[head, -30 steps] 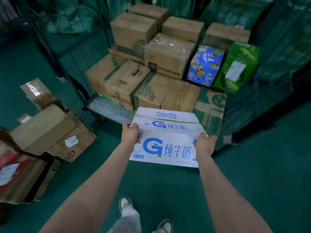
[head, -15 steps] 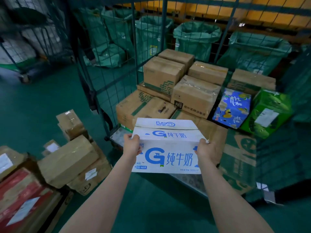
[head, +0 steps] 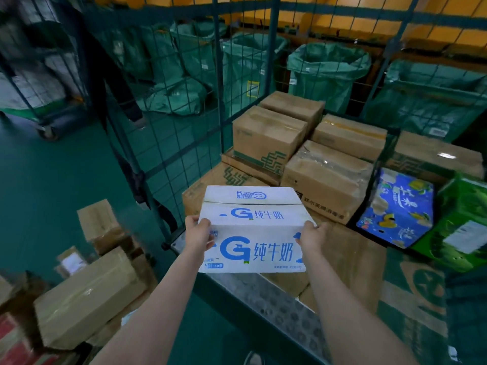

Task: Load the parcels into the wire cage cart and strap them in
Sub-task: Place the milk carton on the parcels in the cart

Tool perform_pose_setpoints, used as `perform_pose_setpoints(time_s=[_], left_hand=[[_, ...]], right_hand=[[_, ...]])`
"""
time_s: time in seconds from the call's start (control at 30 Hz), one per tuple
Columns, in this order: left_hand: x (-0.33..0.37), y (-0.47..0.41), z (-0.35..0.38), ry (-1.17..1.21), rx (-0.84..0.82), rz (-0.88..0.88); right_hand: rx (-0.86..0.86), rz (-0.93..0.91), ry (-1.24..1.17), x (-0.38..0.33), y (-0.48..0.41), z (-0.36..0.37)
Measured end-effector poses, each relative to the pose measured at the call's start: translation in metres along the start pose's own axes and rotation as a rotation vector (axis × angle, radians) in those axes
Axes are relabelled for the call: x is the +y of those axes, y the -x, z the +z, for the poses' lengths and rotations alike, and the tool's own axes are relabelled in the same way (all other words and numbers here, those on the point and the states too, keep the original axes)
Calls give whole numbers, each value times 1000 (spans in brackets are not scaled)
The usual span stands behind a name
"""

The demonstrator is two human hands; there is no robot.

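Observation:
I carry a white milk carton (head: 253,227) with blue lettering in front of me. My left hand (head: 198,234) grips its left end and my right hand (head: 311,237) grips its right end. The carton hangs over the front edge of the wire cage cart (head: 263,293). Inside the cart lie several brown cardboard parcels (head: 266,135), a blue printed box (head: 398,209) and a green box (head: 463,222). The cart's mesh wall (head: 168,106) rises at the back left.
Loose brown parcels (head: 87,293) and a red box (head: 15,338) lie on the green floor at the left. Green sacks (head: 326,69) stand behind the cart. A second cage on wheels (head: 39,106) stands at the far left, with a person's dark sleeve (head: 118,83) beside it.
I have stepped closer to the cart with the carton held up. The view has lifted, and the carton now hangs above the cart's front edge.

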State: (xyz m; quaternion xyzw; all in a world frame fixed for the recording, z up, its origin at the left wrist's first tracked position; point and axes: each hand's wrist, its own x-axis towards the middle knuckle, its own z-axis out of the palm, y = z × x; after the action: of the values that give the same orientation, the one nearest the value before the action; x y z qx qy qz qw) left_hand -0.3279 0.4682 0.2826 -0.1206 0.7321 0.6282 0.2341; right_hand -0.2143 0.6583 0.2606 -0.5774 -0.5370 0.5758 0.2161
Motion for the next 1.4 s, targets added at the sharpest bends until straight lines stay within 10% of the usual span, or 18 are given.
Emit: perform_pose_setpoints(time_s=[0.83,1.07,1.17,1.4], left_hand=[[10,-240,10,-56,224,-204],[43,-284,57,-192,-201,-354],[53,-308,58,-164,-143,-316],[54,-342,42,-220,-115,-431]], right_hand=[[-176,-140,481,-93,-167,243],[-449,-78,313,-109,-184,332],[-234,-101,522,-81,-179,328],[-361,429,211,-19,-192,333]])
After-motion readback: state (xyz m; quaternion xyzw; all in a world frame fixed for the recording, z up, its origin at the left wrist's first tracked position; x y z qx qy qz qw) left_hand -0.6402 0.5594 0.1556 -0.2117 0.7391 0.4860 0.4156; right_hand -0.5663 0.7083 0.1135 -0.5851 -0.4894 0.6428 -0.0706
